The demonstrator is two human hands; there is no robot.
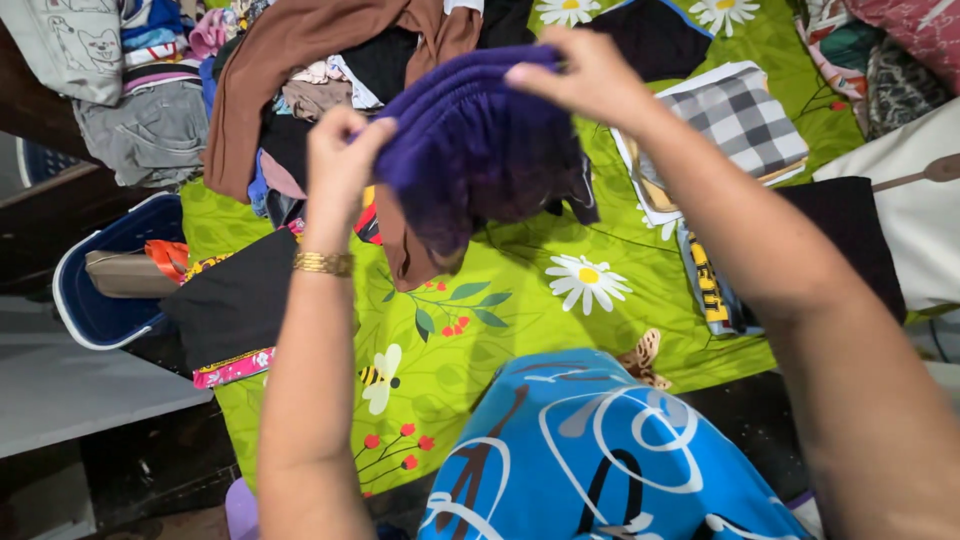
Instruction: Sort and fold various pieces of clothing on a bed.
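A purple ribbed garment point(470, 150) hangs in the air above a green bedsheet point(520, 310) printed with daisies. My left hand point(340, 160), with a gold bracelet on the wrist, grips the garment's left edge. My right hand point(585, 70) pinches its upper right edge. The cloth is bunched and droops between the two hands. A brown garment point(400, 250) lies under it, partly hidden.
A pile of mixed clothes point(300, 90) lies at the back left. A folded grey checked cloth point(740, 120) and dark folded items point(850, 240) sit at the right. A blue laundry basket point(100, 290) stands at the left edge. A black cloth point(235, 300) lies beside it.
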